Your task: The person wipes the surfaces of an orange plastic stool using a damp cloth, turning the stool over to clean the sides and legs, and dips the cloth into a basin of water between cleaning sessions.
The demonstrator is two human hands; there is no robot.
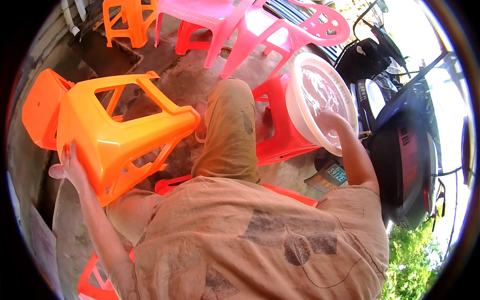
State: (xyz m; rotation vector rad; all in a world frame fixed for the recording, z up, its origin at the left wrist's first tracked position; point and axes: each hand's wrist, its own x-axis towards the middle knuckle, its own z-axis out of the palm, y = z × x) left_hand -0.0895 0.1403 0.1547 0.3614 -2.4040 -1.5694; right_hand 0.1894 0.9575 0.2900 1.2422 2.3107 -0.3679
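Observation:
An orange plastic stool (84,112) lies tipped on its side by my left thigh, legs pointing toward my knee. My left hand (73,165) grips it at the seat edge, fingers spread along the plastic. On my right, a white plastic basin (298,108) of water rests on a red plastic stool (275,116). My right hand (328,118) reaches into the basin, its fingers partly under the water. Glare and ripples hide whether those fingers hold anything.
Another orange stool (43,108) lies beyond the gripped one. Pink plastic chairs (202,15) and an upright orange stool (125,18) stand ahead on the wet concrete floor (168,78). A parked motor scooter (397,161) with a plate bearing writing is close on the right.

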